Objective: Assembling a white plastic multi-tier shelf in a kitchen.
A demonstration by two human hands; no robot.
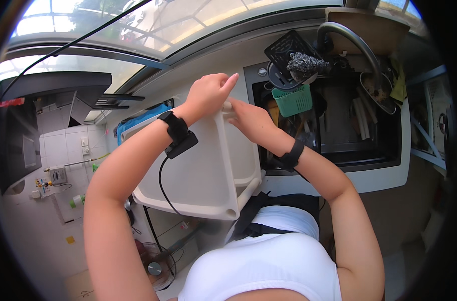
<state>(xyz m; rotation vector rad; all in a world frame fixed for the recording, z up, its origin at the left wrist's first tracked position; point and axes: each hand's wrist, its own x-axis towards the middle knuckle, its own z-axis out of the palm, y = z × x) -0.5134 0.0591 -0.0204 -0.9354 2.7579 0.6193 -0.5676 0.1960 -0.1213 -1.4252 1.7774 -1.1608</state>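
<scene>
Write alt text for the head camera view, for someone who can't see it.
A person's left hand and right hand are close together at the far corner of a white plastic rack. To the right is a dark sink with a green basket.

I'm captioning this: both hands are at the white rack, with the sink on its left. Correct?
Wrong side: the sink is right of the white rack, as the head view shows; the left hand and right hand are indeed at it.

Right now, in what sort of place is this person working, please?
Most likely a kitchen: there is a dark sink with a tall curved faucet, and a green perforated basket at the sink.
</scene>
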